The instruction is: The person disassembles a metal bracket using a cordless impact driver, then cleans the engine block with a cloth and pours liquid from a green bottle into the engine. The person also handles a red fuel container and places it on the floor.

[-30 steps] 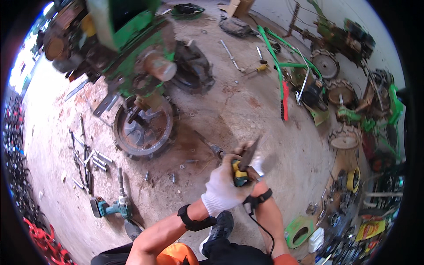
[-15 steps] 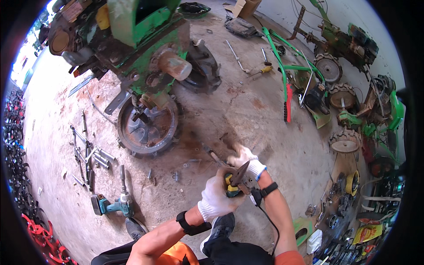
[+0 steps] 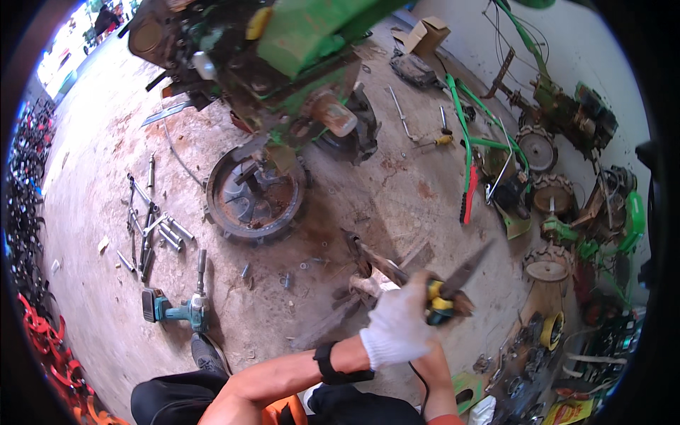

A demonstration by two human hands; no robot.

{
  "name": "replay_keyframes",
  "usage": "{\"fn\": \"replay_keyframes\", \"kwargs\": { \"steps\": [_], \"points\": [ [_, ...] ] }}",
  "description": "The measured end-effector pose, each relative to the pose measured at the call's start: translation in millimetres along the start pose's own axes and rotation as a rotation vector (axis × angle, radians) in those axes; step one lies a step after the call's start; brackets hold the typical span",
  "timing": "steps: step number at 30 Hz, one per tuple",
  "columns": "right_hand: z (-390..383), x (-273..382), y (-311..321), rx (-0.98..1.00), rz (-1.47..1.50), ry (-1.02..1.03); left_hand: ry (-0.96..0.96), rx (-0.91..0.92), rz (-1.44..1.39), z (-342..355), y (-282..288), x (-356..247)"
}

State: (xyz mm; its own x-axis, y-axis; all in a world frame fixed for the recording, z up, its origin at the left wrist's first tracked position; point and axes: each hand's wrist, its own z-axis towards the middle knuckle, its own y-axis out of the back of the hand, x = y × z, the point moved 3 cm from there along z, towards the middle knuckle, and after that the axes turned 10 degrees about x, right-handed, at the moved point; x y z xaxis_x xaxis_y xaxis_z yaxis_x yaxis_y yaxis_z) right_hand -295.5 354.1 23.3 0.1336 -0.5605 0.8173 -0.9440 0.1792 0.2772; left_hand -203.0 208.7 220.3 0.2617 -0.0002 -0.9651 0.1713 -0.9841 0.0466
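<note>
My left hand (image 3: 400, 319), in a white glove, is closed on a yellow-and-dark tool (image 3: 439, 304) whose long dark pointed blade tilts up to the right. My right hand (image 3: 368, 283), also gloved, is lower on the floor side, partly behind the left one and smeared by motion, at a long worn metal piece (image 3: 372, 255); whether it grips it cannot be made out. Beyond both hands stands a green machine (image 3: 297, 49) above a rusty lugged wheel (image 3: 255, 198).
Loose bolts (image 3: 287, 280), socket tools (image 3: 149, 227) and a teal cordless impact wrench (image 3: 180, 308) lie to the left. Green handlebars (image 3: 467, 156), other machines (image 3: 567, 120) and a cardboard box (image 3: 425, 35) are at the back right. Small parts (image 3: 524, 354) crowd the lower right; red-and-black parts line the left edge.
My left hand and its tool have moved right. My right hand has gone down and left, behind it. The view has shifted, with the machine now sitting farther right in the picture.
</note>
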Motion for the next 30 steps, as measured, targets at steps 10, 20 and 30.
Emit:
{"fn": "replay_keyframes", "kwargs": {
  "steps": [10,20,30],
  "points": [
    [79,76,-4,-0.165,-0.406,0.294,-0.366,0.007,-0.036,-54,-22,-88],
    [-31,-28,51,-0.354,-0.27,-0.163,-0.436,0.239,0.61,0,36,-15],
    [-30,-21,25,-0.088,0.43,0.512,-0.588,0.388,0.863,40,-26,35]
  ]
}}
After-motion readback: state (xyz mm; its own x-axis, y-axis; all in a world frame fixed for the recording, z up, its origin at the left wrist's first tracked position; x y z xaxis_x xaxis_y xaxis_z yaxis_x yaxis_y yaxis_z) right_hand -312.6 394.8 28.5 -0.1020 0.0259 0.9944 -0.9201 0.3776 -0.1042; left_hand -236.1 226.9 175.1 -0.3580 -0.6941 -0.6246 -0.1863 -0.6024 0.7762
